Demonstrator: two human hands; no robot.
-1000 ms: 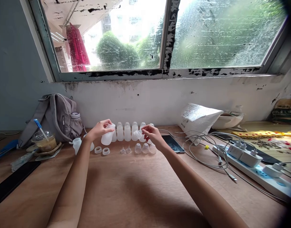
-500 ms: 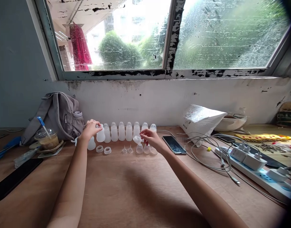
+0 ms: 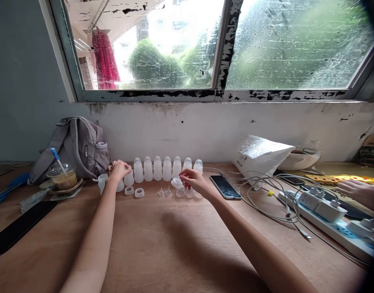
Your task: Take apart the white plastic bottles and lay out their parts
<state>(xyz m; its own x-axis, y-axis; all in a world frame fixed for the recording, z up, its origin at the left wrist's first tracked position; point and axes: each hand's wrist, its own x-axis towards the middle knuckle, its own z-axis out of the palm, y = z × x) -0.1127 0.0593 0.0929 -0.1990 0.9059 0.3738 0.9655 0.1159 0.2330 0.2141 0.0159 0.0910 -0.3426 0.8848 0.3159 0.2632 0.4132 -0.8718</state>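
Note:
My left hand [image 3: 119, 169] is at the left end of a row of frosted white bottles [image 3: 148, 170], its fingers bent over the uncapped bottle [image 3: 128, 177]; whether they grip it is unclear. Between the fingertips of my right hand [image 3: 191, 179] is a small clear cap-like piece [image 3: 176, 182], held above the clear domed covers [image 3: 180, 191]. Two white rings [image 3: 139, 193] and two thin clear pieces [image 3: 168, 192] lie in front of the row. Left of my left wrist stands a clear funnel-like cup [image 3: 102, 183].
A phone [image 3: 225, 186], coiled cables [image 3: 260, 207] and a power strip [image 3: 348, 232] lie on the right. Another person's hand [image 3: 356, 191] reaches in there. A grey backpack [image 3: 78, 142], drink cup [image 3: 63, 178] and black slab [image 3: 23, 226] are left.
Another person's hand has appeared at the right edge. My left hand has shifted slightly right with the view, its fingers lower by the bottle. My right hand still holds the clear piece.

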